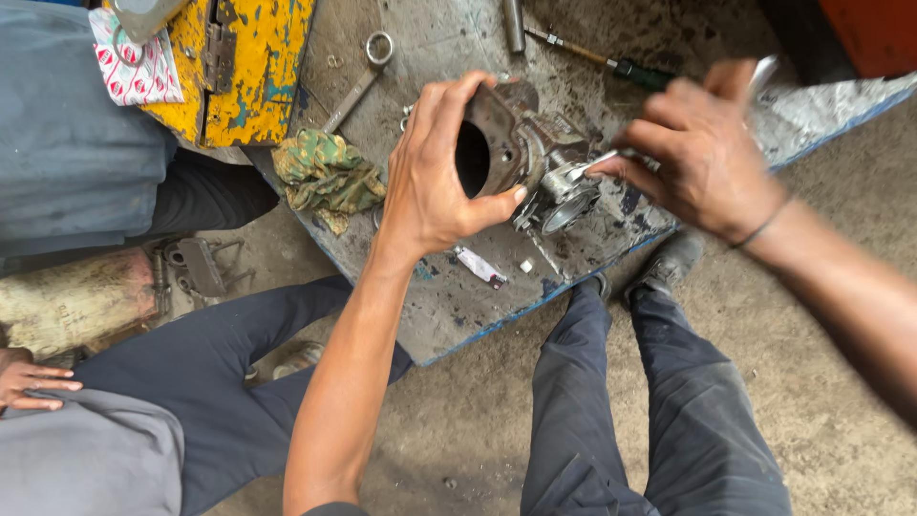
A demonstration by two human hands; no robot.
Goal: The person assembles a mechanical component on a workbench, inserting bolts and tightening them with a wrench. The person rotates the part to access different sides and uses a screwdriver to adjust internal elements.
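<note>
On the grey metal sheet (449,306), near its middle, a rusty metal housing (521,143) with a round bore is steadied by the left hand (430,182); the fingers are curled over its top and the thumb is pressed under its rim, so a firm grip is kept. Just right of the housing, a slim bright tool (597,162) is pinched in the right hand (702,158), whose fingers are closed around it; the tool's tip is set against the shiny ring at the housing's lower end. The hand is blurred, so the exact hold cannot be told.

The step is judged best done with the housing held tight against the sheet, so that it is not turned by the tool, and with the left thumb kept clear of the tip.

One housing is counted. One ring spanner (358,81) lies left of it, one green rag (327,172) further left, and one screwdriver (611,62) above it. A third hand (33,382), another person's, is seen well to the left.
</note>
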